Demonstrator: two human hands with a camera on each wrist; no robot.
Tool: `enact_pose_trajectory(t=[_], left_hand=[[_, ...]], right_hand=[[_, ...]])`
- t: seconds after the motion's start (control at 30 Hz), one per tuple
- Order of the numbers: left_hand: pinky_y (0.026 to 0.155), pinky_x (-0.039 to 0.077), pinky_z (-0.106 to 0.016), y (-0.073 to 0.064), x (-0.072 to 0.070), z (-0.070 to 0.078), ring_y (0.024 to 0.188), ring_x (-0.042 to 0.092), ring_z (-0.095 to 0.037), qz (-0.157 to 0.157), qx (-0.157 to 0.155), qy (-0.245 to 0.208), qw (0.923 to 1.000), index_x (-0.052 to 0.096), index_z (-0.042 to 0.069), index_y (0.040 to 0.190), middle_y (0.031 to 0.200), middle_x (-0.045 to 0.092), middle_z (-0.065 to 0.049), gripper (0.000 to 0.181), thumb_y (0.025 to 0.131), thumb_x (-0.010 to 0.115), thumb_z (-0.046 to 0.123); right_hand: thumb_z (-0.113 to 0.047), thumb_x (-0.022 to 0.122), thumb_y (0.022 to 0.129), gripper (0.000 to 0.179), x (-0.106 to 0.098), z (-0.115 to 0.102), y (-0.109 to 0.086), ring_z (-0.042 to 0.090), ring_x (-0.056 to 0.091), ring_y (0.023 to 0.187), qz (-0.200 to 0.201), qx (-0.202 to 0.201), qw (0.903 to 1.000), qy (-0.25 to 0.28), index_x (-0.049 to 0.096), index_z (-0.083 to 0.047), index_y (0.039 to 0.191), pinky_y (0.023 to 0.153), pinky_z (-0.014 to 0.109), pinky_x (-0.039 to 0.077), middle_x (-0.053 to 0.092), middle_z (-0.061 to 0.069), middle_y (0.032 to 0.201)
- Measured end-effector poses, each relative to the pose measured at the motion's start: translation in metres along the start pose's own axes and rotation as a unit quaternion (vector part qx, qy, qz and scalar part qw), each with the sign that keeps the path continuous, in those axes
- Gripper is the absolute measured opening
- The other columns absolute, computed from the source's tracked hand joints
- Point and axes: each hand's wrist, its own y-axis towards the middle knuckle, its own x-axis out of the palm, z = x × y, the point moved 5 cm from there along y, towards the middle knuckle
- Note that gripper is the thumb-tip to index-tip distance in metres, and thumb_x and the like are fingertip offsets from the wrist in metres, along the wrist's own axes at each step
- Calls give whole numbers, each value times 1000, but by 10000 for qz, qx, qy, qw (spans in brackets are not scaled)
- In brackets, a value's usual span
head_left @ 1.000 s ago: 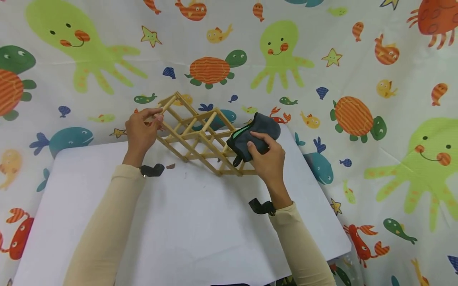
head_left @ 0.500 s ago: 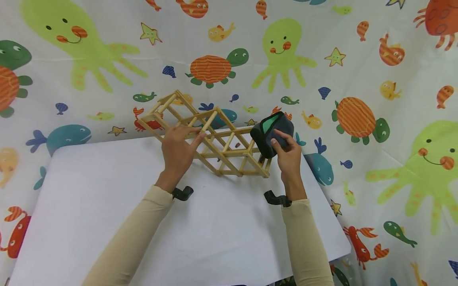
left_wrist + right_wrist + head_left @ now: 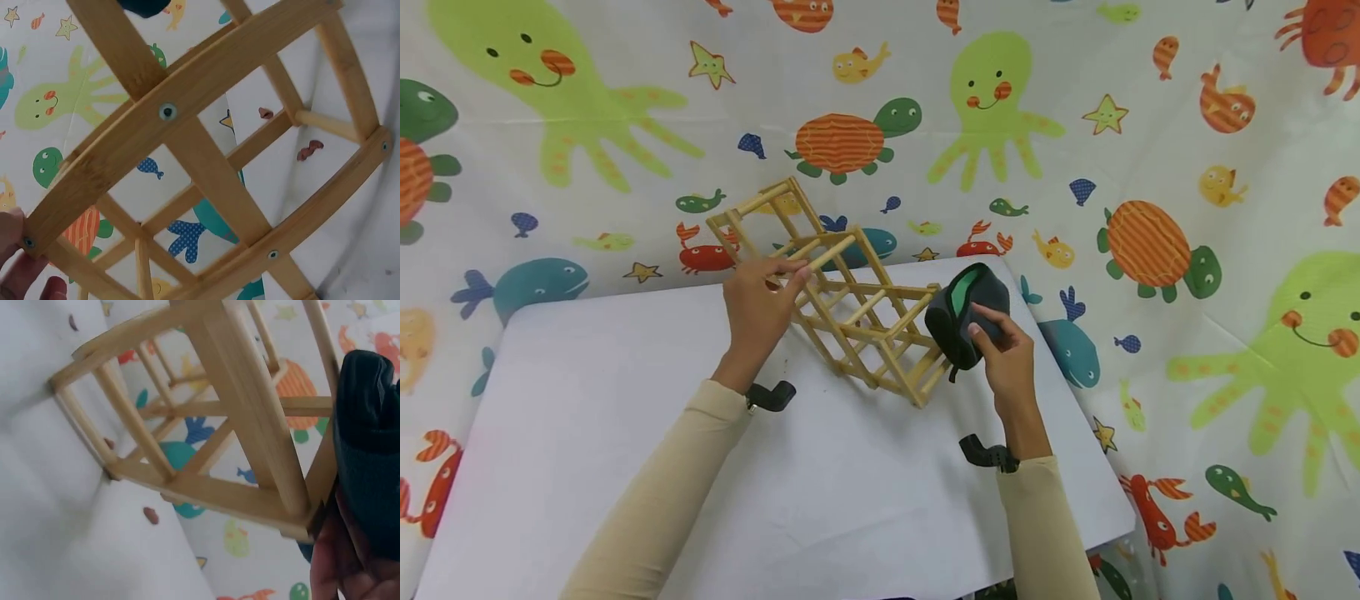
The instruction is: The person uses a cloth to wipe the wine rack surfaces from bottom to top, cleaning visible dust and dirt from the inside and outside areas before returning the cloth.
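Observation:
A wooden lattice rack (image 3: 857,322) of round dowels and flat slats stands tilted across the back of the table in the head view. My left hand (image 3: 763,304) pinches one of its dowels near the middle; the left wrist view has the fingertips at a slat's end. In my right hand (image 3: 1011,358) is a dark grey pouch (image 3: 983,293) with a green lining showing at its opening, gripped between thumb and fingers. The pouch overlaps the rack's right end, and the right wrist view places it right beside a corner of the frame.
Small brown bits (image 3: 310,150) lie on the white tabletop (image 3: 850,500) around the rack. Behind the table hangs a curtain (image 3: 647,75) printed with sea animals. The table's right edge runs close past the right hand.
My left hand has left the rack's far left end and moved right to its middle. The pouch has moved right, off the rack's top. The rack's right end has swung nearer.

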Motion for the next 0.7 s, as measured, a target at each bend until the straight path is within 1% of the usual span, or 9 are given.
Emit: enact_pose_trajectory(t=[0.13, 0.27, 0.37, 0.43, 0.5, 0.53, 0.6, 0.67, 0.7], left_hand=[[78, 61, -45, 8, -7, -6, 97, 72, -34, -408, -301, 6, 9987, 84, 6, 111, 109, 82, -16, 24, 94, 84, 22], [82, 64, -51, 7, -11, -8, 100, 75, -34, -740, -711, 123, 9946, 83, 10, 117, 116, 80, -16, 28, 97, 81, 29], [78, 64, -43, 3, -12, -8, 99, 76, -35, -778, -850, 250, 9930, 82, 11, 121, 114, 81, -17, 32, 97, 80, 33], [71, 61, -34, 3, -12, -8, 93, 78, -34, -776, -852, 329, 9928, 82, 11, 122, 112, 81, -16, 33, 97, 80, 33], [65, 55, -27, 6, -13, -8, 91, 79, -34, -868, -795, 406, 9922, 82, 11, 121, 112, 82, -16, 33, 97, 80, 33], [63, 51, -26, 8, -14, -8, 90, 79, -34, -958, -789, 437, 9913, 82, 11, 121, 113, 82, -16, 33, 97, 81, 34], [64, 47, -27, 13, -16, -8, 97, 78, -34, -1216, -795, 534, 9879, 83, 12, 120, 114, 81, -15, 33, 97, 81, 35], [67, 46, -33, 19, -19, -8, 107, 75, -35, -1537, -855, 629, 9824, 83, 13, 119, 117, 81, -14, 32, 97, 80, 36], [71, 47, -37, 22, -20, -9, 112, 73, -35, -1709, -895, 681, 9789, 83, 14, 120, 118, 81, -14, 32, 97, 80, 36]], right_hand=[[-17, 69, 105, 33, 3, 2, -19, 17, 61, 127, -257, -68, 9995, 171, 71, -15, 138, 108, 20, 51, 66, 3, 142], [-12, 67, 105, 33, 7, 6, -24, 19, 57, 137, -437, -76, 9974, 561, 69, -9, 139, 116, 25, 48, 62, 4, 149], [-10, 65, 106, 34, 9, 10, -27, 19, 53, 142, -488, 20, 9960, 751, 67, -9, 140, 120, 29, 46, 59, 3, 151], [-8, 65, 106, 35, 11, 12, -31, 19, 54, 142, -537, 89, 9952, 809, 66, -9, 141, 119, 29, 48, 59, 2, 151], [-6, 65, 105, 35, 12, 12, -37, 19, 55, 142, -599, 95, 9945, 855, 66, -7, 140, 116, 27, 50, 59, 2, 149], [-5, 65, 105, 35, 14, 12, -41, 19, 56, 139, -652, 81, 9941, 865, 66, -6, 140, 113, 25, 51, 60, 3, 148], [-4, 65, 104, 35, 17, 12, -49, 16, 61, 129, -797, 47, 9928, 890, 65, -3, 139, 106, 22, 54, 61, 4, 143], [-4, 66, 104, 34, 22, 11, -58, 13, 63, 116, -1009, -26, 9904, 941, 65, -1, 138, 100, 21, 56, 63, 4, 138], [-4, 66, 104, 34, 25, 11, -63, 11, 63, 105, -1118, -71, 9892, 942, 65, 0, 137, 94, 20, 56, 63, 3, 135]])
